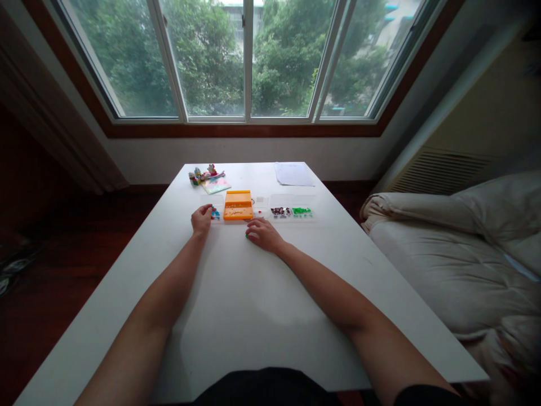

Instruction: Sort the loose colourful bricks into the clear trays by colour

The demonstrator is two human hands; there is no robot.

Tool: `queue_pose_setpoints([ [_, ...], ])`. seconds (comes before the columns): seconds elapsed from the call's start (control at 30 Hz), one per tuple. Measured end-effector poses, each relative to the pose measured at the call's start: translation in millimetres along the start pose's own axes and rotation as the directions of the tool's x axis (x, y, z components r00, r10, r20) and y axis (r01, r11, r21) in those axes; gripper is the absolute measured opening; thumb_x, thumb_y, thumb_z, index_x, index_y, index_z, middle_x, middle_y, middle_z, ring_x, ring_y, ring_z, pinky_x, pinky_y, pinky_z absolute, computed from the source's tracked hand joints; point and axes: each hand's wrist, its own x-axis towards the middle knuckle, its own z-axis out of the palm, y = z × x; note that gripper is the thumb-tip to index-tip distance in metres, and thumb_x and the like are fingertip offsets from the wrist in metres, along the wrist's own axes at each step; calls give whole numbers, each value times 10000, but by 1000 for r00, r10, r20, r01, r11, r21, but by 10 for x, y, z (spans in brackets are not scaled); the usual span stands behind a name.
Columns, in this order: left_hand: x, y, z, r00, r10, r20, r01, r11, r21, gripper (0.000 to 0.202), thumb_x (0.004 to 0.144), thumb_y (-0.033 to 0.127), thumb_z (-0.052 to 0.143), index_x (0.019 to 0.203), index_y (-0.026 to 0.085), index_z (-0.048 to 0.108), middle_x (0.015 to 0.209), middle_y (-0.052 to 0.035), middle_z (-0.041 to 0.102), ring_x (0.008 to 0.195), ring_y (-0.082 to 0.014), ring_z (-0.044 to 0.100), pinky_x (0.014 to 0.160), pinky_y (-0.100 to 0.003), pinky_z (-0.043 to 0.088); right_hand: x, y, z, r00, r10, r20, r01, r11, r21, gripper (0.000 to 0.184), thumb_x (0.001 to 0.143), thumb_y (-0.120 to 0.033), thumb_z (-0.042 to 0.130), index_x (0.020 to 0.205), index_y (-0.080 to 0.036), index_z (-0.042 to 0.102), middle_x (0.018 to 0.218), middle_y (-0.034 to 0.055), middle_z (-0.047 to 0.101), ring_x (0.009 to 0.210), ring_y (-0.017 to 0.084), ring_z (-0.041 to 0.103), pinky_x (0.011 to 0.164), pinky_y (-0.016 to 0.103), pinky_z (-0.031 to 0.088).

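My left hand [202, 219] is closed in a pinch at the edge of a clear plastic box that holds small blue pieces [215, 213]. Whatever is between its fingertips is too small to make out. Resting low over the white table, my right hand [265, 233] has its fingers curled round a small green piece [247, 235], of which only a bit shows. Between and beyond the hands lies an orange tray [239, 195] with tiny light pieces scattered on it. To its right, clear compartments hold dark brown pieces [280, 212] and green pieces [301, 211].
Small colourful figurines [203, 173] stand at the table's far left, beside a pastel card [216, 185]. A sheet of paper [295, 173] lies at the far right. The white table [253, 316] ends short of the window wall; a cream sofa [448, 248] stands to the right.
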Motion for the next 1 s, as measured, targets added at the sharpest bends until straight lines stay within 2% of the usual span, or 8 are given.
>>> queue_pose_setpoints([
  [0.2,-7,-10,1,1000,22,6,-22,998,53,443,812,287,559,1217,139,659,1020,-87,760,553,-70,579,566,-201,501,-1,4,-16,1000,6,-9,-6,1000,-2,113,855,-240,709,963,-268,724,1164,54,675,1198,256,544,1035,466,434],
  [0.4,-55,38,-3,998,51,29,-55,990,127,371,812,270,519,1126,159,681,934,-55,758,597,-90,602,598,-205,505,13,-22,-67,999,6,-48,-5,1000,17,124,854,-227,701,973,-259,709,1154,47,673,1160,247,547,1027,442,435],
  [0.5,-80,59,5,996,76,45,-83,982,172,327,821,287,517,1062,163,701,872,-41,746,617,-105,615,600,-209,503,24,-9,-110,991,52,-124,-51,999,6,120,861,-230,690,978,-253,706,1115,55,674,1121,251,548,1022,434,433],
  [0.6,-106,77,22,991,109,80,-124,966,227,304,833,295,511,1029,178,712,830,-26,738,630,-119,627,616,-218,502,22,92,-203,956,150,-253,-158,987,-12,115,865,-217,667,971,-242,704,1056,64,673,1083,256,545,1006,422,430],
  [0.7,-134,102,36,982,133,131,-166,942,290,293,845,294,507,1026,198,718,826,-15,739,666,-131,647,655,-230,504,-13,299,-360,884,261,-388,-292,956,-24,112,878,-223,629,965,-220,700,1013,77,671,1049,262,540,982,409,424],
  [0.83,-178,155,42,965,161,209,-227,909,349,280,866,286,505,1030,213,720,840,-11,745,710,-149,658,703,-252,504,-131,636,-602,720,396,-570,-503,863,-37,159,885,-234,575,986,-181,686,995,94,664,1002,262,530,965,401,398],
  [0.93,-242,207,71,940,201,276,-302,868,395,274,877,259,507,1042,215,721,850,-13,743,735,-160,656,736,-271,502,-249,823,-731,552,510,-660,-686,727,-12,189,887,-256,546,988,-169,680,1013,113,651,992,268,510,935,403,377],
  [1.0,-318,245,126,908,237,346,-377,824,424,270,880,236,510,1042,214,724,886,-24,741,776,-171,658,770,-288,506,-314,894,-774,434,577,-692,-785,619,24,204,882,-274,547,1002,-172,677,1030,124,640,1002,279,494,902,404,370],
])
